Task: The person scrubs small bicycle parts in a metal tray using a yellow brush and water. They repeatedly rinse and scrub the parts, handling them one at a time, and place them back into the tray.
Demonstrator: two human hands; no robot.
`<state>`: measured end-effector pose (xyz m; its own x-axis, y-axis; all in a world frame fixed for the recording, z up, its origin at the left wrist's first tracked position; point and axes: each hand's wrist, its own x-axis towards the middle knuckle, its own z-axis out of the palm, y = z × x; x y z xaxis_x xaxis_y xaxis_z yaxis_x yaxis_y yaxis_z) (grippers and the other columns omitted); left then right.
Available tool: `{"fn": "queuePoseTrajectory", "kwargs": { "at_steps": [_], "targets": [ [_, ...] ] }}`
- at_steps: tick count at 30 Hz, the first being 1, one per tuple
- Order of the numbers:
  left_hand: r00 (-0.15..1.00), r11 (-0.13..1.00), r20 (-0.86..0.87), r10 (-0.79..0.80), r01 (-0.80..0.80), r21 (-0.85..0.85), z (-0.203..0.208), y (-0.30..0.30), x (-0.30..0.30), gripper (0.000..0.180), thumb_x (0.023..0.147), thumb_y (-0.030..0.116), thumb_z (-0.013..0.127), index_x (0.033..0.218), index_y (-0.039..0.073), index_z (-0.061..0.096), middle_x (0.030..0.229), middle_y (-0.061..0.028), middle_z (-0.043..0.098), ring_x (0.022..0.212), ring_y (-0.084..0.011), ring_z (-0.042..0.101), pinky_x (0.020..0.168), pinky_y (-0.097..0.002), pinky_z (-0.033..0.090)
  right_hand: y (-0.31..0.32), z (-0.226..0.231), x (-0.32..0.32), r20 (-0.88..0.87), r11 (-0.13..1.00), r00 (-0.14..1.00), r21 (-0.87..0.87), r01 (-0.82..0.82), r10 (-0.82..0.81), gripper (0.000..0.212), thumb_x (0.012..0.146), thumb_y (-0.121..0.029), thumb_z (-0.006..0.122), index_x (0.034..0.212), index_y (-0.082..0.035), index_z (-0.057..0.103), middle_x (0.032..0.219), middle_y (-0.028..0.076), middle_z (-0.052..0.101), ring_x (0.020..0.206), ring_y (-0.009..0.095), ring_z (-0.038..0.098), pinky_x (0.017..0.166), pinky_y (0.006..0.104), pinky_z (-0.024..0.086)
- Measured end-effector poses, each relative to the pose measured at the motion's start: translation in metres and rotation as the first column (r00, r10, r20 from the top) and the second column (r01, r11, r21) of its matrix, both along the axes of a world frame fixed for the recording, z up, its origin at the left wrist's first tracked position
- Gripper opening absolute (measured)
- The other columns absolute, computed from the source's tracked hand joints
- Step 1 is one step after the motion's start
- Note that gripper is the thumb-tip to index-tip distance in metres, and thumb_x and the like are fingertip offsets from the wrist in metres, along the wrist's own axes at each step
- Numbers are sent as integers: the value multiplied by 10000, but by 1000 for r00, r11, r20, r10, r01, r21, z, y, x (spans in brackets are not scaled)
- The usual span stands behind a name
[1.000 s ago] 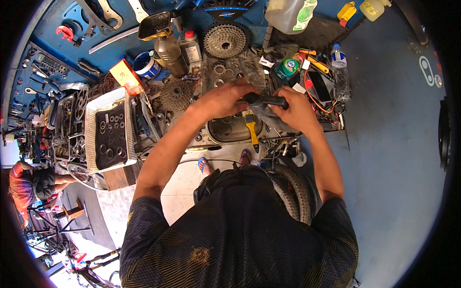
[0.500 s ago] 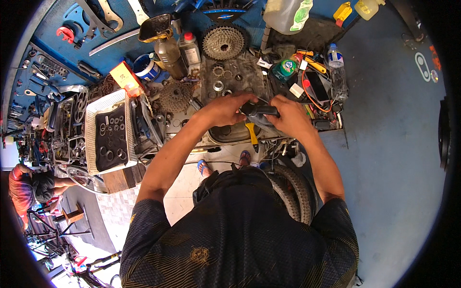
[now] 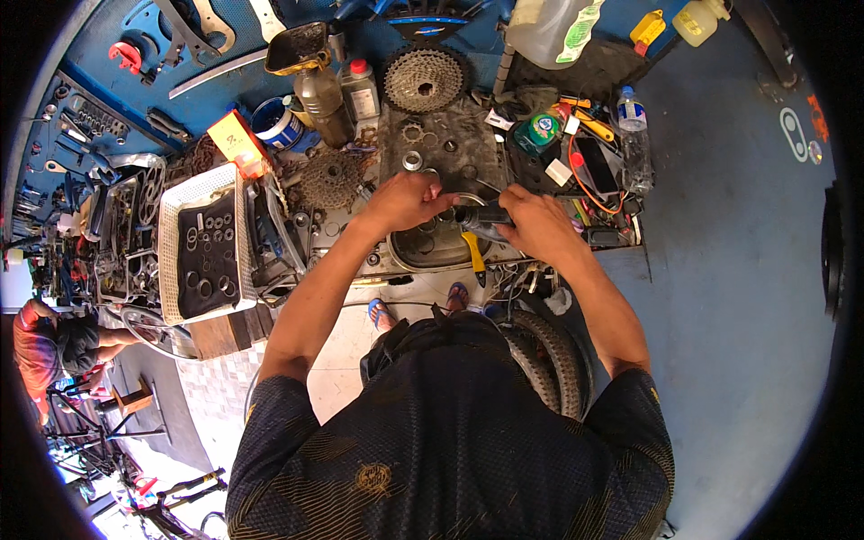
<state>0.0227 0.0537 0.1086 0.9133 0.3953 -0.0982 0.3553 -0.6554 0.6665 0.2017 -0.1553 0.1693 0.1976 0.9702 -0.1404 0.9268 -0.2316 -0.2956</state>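
Note:
Over a metal tray [image 3: 405, 264] at the bench's front edge, my right hand [image 3: 540, 225] is closed around a black tube-shaped part [image 3: 481, 216], whose open end points left. A thin metal rod [image 3: 488, 185] sticks out by the right fingertips; whether that hand grips it too, I cannot tell. My left hand [image 3: 405, 203] is just left of the part and apart from it, fingers curled together; anything in them is hidden. Below the part, a yellow-and-black brush [image 3: 474, 256] leans over the tray's front rim. Metal rings, among them a silver one [image 3: 411, 161], lie beyond my left hand.
A white basket [image 3: 168, 261] with rings on dark cloth stands left. Cassettes [image 3: 423, 79], a funnel-topped bottle [image 3: 319, 108] and an orange box [image 3: 237, 144] crowd the back. On the right are a phone [image 3: 596, 166] and water bottle [image 3: 634, 144]. Bicycle tyres [image 3: 558, 360] stand below the bench.
My left hand has come away from the black part and moved a little left, uncovering the part's open end. My right hand still holds it, slightly lower.

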Motion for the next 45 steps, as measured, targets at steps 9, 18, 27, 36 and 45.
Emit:
{"fn": "queuePoseTrajectory", "kwargs": {
  "at_steps": [9,18,27,36,45],
  "targets": [
    [991,989,-24,135,-136,-58,-15,27,-30,548,961,562,741,942,14,722,844,-165,734,845,-372,759,778,-470,573,5,-7,0,68,998,996,-27,-51,53,347,867,-153,835,1128,-18,649,1213,144,679,988,449,724,840,577,565],
    [986,986,-53,157,-160,-55,-33,25,-53,466,974,471,776,1007,8,732,847,-167,738,802,-309,744,753,-439,571,9,-6,-2,119,993,989,-79,-84,93,363,870,-153,831,1153,-1,663,1235,163,685,962,459,738,836,575,589],
    [982,980,-70,176,-182,-76,-39,22,-64,455,969,461,798,979,12,728,851,-164,739,788,-294,734,745,-433,564,9,-8,0,155,986,978,-115,-122,139,372,887,-171,813,1169,28,674,1253,184,700,957,440,755,838,541,612],
    [980,976,-45,196,-199,-89,-43,22,-67,449,977,449,793,968,5,727,815,-161,736,750,-286,723,724,-429,556,11,-6,-1,157,977,975,-166,-131,158,398,902,-185,797,1203,39,666,1295,196,685,988,434,755,853,531,622],
    [981,978,-39,190,-193,-79,-37,21,-65,431,975,439,797,959,13,730,794,-155,725,732,-279,718,708,-429,550,10,-5,-3,172,977,973,-171,-124,154,409,891,-204,816,1195,35,684,1262,187,704,976,437,761,855,532,619]
  ]
}}
